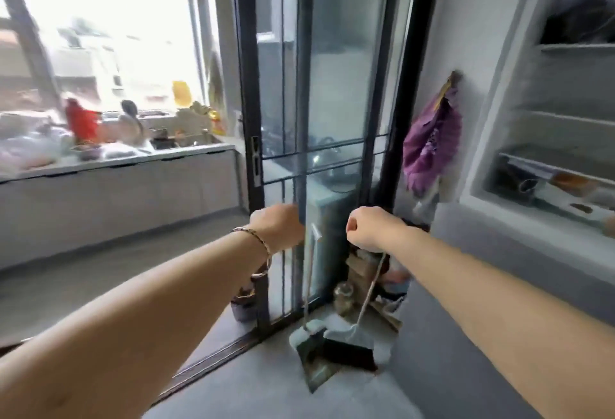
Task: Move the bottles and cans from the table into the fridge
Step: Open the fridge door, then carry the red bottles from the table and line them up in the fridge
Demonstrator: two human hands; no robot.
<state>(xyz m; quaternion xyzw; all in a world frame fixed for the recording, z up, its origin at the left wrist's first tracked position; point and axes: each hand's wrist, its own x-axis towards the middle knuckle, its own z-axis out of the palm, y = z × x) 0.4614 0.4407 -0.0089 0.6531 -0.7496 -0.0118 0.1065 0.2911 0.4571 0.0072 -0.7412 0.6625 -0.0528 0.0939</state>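
Fingers of L hand (278, 227) curled inward and mostly hidden behind back of hand, which is held against the dark vertical bar of the sliding door (301, 102). Whether bar is gripped cannot be told. Bracelet (256, 235) worn on L wrist.

R hand (369, 229) likewise curled into a loose fist, thumb tucked at front, just R of the door glass. Top of broom (346, 352) handle is seen to meet underside of R hand. Grip vs. mere overlap cannot be told.

Dustpan (309, 362) is stood on floor (266, 392) touching broom head. Its handle rises between the two hands, apart from both as far as seen.

Re bottles/cans: cannot be picked out w/ certainty. Blurred clutter is noted on surface (133, 161) at far L, beyond the door and well apart from both hands, too smeared to be named. Jar-like glass obj. (342, 294) is noted on floor below R hand, apart from its fingers.
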